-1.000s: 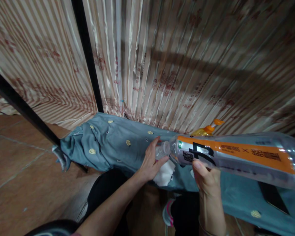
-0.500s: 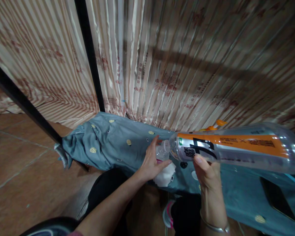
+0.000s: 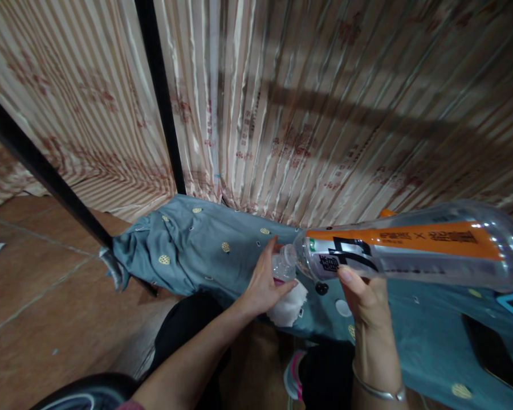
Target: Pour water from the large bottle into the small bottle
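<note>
My right hand (image 3: 361,299) holds a large clear plastic bottle (image 3: 410,253) with an orange and silver label, tipped on its side with its open neck pointing left. Its mouth meets a small clear container (image 3: 281,267) that my left hand (image 3: 263,282) grips upright on the grey-blue patterned cloth (image 3: 196,256). A white crumpled tissue (image 3: 287,307) lies just under my left hand. A silver bracelet (image 3: 378,390) sits on my right wrist.
A striped beige curtain (image 3: 303,102) hangs behind, with black metal bars (image 3: 160,97) in front of it. An orange cap (image 3: 385,213) peeks over the big bottle. A dark phone (image 3: 496,356) lies on the cloth at right. Brown floor tiles (image 3: 34,296) lie at left.
The big bottle's far end has risen a little, so it tilts more toward the small container. Both hands stay in place; the view has shifted slightly.
</note>
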`<state>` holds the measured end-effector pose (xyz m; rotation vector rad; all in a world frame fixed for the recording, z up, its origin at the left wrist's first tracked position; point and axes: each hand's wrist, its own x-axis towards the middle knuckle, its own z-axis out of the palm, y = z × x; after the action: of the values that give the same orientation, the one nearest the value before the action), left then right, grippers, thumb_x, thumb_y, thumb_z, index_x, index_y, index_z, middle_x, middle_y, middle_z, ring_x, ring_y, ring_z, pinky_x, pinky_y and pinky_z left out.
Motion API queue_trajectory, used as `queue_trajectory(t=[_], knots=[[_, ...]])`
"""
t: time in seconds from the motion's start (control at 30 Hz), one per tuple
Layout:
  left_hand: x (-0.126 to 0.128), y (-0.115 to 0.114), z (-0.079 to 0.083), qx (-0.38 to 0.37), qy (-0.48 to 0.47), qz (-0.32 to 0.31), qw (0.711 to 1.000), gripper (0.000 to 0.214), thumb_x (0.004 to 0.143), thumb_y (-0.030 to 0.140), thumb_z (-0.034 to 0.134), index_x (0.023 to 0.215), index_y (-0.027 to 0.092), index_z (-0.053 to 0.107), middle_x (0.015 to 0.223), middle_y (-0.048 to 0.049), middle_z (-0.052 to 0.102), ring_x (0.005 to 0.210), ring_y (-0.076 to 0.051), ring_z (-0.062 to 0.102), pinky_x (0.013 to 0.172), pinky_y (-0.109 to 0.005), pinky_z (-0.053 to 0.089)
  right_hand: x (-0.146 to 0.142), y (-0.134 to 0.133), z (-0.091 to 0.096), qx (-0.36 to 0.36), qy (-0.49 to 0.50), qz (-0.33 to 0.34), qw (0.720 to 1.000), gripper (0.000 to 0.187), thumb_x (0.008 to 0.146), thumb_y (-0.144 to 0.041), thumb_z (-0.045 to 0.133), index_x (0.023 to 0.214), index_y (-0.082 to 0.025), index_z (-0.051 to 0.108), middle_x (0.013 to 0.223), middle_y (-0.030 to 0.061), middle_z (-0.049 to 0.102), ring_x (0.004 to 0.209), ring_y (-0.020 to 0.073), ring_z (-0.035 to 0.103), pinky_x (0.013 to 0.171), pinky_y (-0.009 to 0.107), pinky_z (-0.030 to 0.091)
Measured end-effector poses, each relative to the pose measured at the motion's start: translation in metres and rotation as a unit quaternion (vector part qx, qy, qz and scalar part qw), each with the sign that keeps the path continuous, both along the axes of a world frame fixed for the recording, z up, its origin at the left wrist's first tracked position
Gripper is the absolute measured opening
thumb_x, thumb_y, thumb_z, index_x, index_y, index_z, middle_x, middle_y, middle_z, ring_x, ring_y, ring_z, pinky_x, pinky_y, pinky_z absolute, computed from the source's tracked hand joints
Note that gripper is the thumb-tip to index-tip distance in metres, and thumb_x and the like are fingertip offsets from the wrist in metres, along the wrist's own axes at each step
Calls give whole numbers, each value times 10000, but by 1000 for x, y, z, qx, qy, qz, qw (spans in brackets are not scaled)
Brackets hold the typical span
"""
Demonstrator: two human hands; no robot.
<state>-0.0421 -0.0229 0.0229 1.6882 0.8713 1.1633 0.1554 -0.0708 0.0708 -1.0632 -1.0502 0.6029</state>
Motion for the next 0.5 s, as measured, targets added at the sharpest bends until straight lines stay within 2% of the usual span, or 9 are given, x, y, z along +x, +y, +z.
queue_trajectory(t=[0.13,0.3,0.5], knots=[[0,-1,0,-3,4,5,1000,1050,699,226,809,1562,172,213,1485,-184,497,1408,-348,466,1222,-554,306,-2,-2,-3,-1,6,-19,1000,596,676,-373,844,1224,-255,640,978,25,683,842,182,631,908,381,515],[0,-2,2,-7,7,8,1000,1043,696,218,806,1556,168,218,1470,-181,514,1392,-347,487,1214,-553,327,-2,-6,-7,1,-21,-35,999,587,694,-414,827,1224,-254,630,1034,49,704,931,221,655,981,433,488],[0,-2,4,-7,4,10,1000,1079,661,204,832,1551,175,223,1440,-172,539,1352,-335,535,1199,-540,366,1,-12,-10,-27,-66,-66,995,405,698,-462,817,1002,-217,706,938,70,721,963,272,676,1033,479,465]])
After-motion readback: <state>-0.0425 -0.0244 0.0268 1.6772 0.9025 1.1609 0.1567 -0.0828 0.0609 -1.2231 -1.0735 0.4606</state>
